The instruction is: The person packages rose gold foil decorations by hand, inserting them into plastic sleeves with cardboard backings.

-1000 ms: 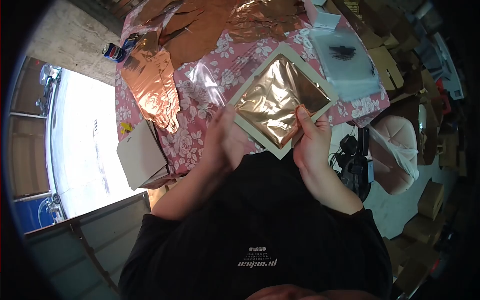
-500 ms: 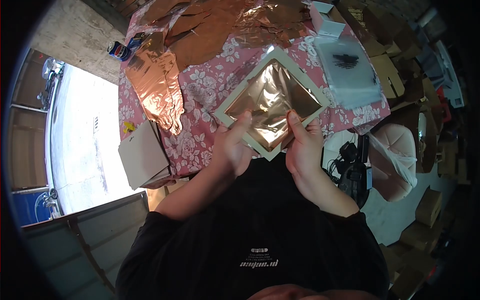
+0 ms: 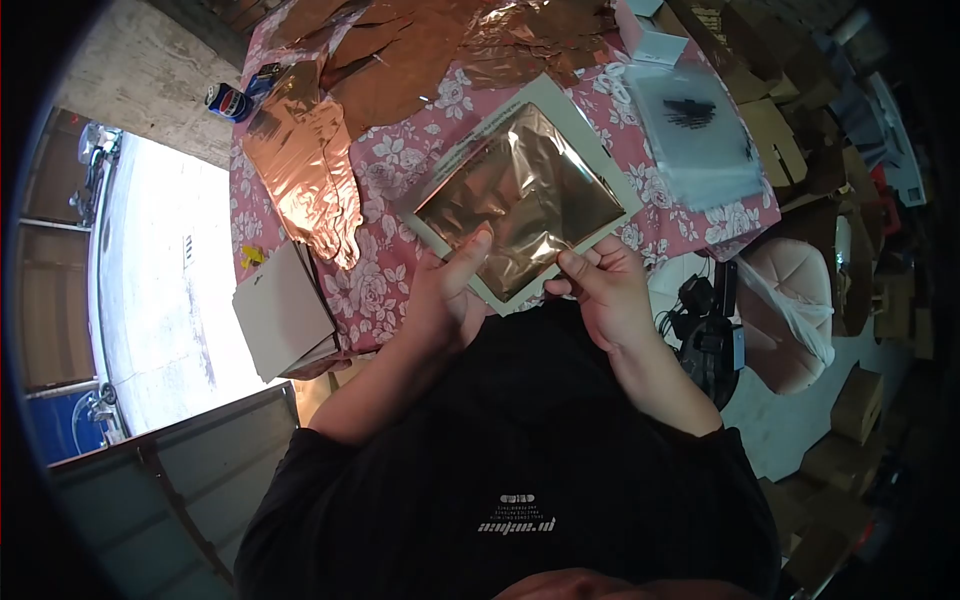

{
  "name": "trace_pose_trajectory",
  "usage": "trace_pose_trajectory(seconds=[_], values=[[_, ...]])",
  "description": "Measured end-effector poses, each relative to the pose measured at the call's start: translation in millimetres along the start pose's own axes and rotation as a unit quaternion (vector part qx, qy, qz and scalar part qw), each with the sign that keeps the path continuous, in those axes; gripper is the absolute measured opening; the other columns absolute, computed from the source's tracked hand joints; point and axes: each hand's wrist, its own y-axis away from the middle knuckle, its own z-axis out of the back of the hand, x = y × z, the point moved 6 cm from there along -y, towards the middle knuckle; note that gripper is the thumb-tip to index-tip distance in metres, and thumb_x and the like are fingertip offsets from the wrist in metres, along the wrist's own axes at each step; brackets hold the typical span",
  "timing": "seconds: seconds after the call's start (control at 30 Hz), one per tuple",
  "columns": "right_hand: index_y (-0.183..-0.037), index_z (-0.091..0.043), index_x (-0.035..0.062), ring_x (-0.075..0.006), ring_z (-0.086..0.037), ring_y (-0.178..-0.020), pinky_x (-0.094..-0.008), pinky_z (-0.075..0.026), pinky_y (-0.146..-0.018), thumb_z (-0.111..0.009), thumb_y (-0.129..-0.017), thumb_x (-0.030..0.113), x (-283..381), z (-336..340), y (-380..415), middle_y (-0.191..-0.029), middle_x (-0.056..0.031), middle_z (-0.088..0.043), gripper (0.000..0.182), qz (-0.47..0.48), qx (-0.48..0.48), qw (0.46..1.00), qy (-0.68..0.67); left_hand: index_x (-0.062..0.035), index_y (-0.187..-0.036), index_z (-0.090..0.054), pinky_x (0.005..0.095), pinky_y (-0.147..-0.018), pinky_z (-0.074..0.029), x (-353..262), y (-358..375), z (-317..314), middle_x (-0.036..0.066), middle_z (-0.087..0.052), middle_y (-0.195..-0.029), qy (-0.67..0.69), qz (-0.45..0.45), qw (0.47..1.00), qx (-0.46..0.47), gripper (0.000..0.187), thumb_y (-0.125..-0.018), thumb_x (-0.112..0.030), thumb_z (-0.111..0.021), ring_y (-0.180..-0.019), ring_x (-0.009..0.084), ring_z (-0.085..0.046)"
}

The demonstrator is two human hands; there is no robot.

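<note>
Between my hands is a square cardboard frame (image 3: 590,125) with shiny copper-coloured foil (image 3: 520,190) filling its window. It is turned corner-down toward my body and held above the table edge. My left hand (image 3: 452,290) grips the lower left side, thumb lying over onto the foil and the other fingers behind. My right hand (image 3: 607,285) pinches the lower right edge between thumb and fingers. The foil is wrinkled and reflects light. Left of the frame, a long piece of copper foil (image 3: 305,165) lies on the flowered tablecloth (image 3: 395,160).
More copper foil sheets (image 3: 400,70) cover the far table. To the right lie clear plastic sleeves (image 3: 690,150) and a white box (image 3: 650,35). Grey boards (image 3: 285,315) stack at the left corner, with a blue can (image 3: 228,102) farther back. A padded chair (image 3: 790,310) stands right.
The frame has tilted and shifted slightly left, showing more of its upper right border. My right thumb has moved from the foil down to the frame's edge.
</note>
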Motion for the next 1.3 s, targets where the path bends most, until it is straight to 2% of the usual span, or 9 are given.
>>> trace_pose_trajectory(seconds=[0.1,0.17,0.6,0.73,0.77,0.9,0.93,1.13,1.3], values=[[-0.124,-0.071,0.0067,-0.0141,-0.076,-0.098,-0.0294,-0.066,-0.080,-0.069,-0.107,0.006,2,-1,-3,-0.114,-0.0059,-0.079,0.017,-0.002,0.027,1.000,0.003,-0.0017,-0.158,-0.044,0.0503,-0.114,-0.054,-3,3,-2,0.016,-0.060,-0.151,-0.009,0.008,1.000,0.007,0.048,-0.112,-0.009,-0.053,-0.137,0.0313,-0.062],[-0.124,-0.072,0.0068,-0.0141,-0.076,-0.097,-0.0292,-0.065,-0.080,-0.069,-0.107,0.006,4,-1,-3,-0.114,-0.0057,-0.079,0.017,-0.011,0.031,0.999,-0.003,-0.0012,-0.158,-0.043,0.0529,-0.121,-0.048,-6,3,-1,0.017,-0.059,-0.153,-0.011,0.005,1.000,0.005,0.054,-0.107,-0.008,-0.059,-0.142,0.0321,-0.059],[-0.118,-0.074,0.0060,-0.0105,-0.072,-0.081,-0.0260,-0.059,-0.071,-0.072,-0.106,0.008,-12,-6,-8,-0.098,-0.0026,-0.078,0.013,0.022,-0.023,0.999,-0.032,-0.0006,-0.160,-0.040,0.0519,-0.121,-0.048,-1,8,3,0.018,-0.057,-0.154,-0.028,0.018,0.999,0.024,0.059,-0.106,-0.011,-0.062,-0.143,0.0322,-0.058],[-0.118,-0.073,0.0054,-0.0098,-0.072,-0.085,-0.0259,-0.059,-0.071,-0.073,-0.105,0.009,-16,-7,-8,-0.099,-0.0014,-0.077,0.013,0.064,0.000,0.998,-0.028,-0.0010,-0.157,-0.044,0.0499,-0.115,-0.052,3,7,1,0.016,-0.061,-0.149,-0.022,0.011,0.999,0.030,0.052,-0.109,-0.011,-0.060,-0.137,0.0308,-0.062],[-0.121,-0.071,0.0054,-0.0103,-0.073,-0.088,-0.0268,-0.060,-0.071,-0.076,-0.103,0.007,-10,-14,-5,-0.100,-0.0009,-0.076,0.019,0.060,-0.013,0.997,-0.034,-0.0010,-0.154,-0.048,0.0483,-0.110,-0.056,3,6,2,0.015,-0.065,-0.144,-0.024,0.003,0.999,0.023,0.045,-0.111,-0.011,-0.059,-0.131,0.0293,-0.066],[-0.131,-0.063,0.0056,-0.0127,-0.074,-0.100,-0.0298,-0.064,-0.076,-0.081,-0.095,-0.002,-4,-41,-2,-0.104,0.0001,-0.076,0.040,0.101,0.027,0.993,-0.056,-0.0007,-0.154,-0.048,0.0479,-0.111,-0.054,1,5,4,0.016,-0.064,-0.145,-0.040,0.015,0.999,0.018,0.045,-0.111,-0.011,-0.058,-0.132,0.0289,-0.065],[-0.131,-0.059,0.0058,-0.0146,-0.076,-0.099,-0.0305,-0.066,-0.076,-0.080,-0.092,-0.009,-4,-44,-1,-0.105,-0.0021,-0.076,0.047,0.067,-0.001,0.996,-0.054,-0.0006,-0.154,-0.048,0.0473,-0.112,-0.054,1,5,4,0.015,-0.064,-0.146,-0.036,0.010,0.999,0.011,0.044,-0.112,-0.011,-0.057,-0.132,0.0283,-0.065],[-0.130,-0.059,0.0048,-0.0163,-0.077,-0.088,-0.0295,-0.066,-0.070,-0.077,-0.094,-0.010,-15,-32,-4,-0.109,-0.0071,-0.077,0.043,0.049,-0.014,0.998,0.026,-0.0002,-0.152,-0.051,0.0449,-0.113,-0.052,9,9,5,0.012,-0.066,-0.144,-0.045,0.011,0.999,0.007,0.041,-0.112,-0.010,-0.056,-0.131,0.0259,-0.066],[-0.131,-0.059,0.0048,-0.0154,-0.077,-0.094,-0.0289,-0.065,-0.073,-0.076,-0.095,-0.010,-12,-39,-3,-0.111,-0.0074,-0.077,0.043,0.037,-0.003,0.999,0.026,-0.0011,-0.150,-0.053,0.0438,-0.112,-0.053,10,11,6,0.012,-0.067,-0.142,-0.046,0.021,0.999,-0.009,0.040,-0.112,-0.011,-0.058,-0.130,0.0250,-0.066]])
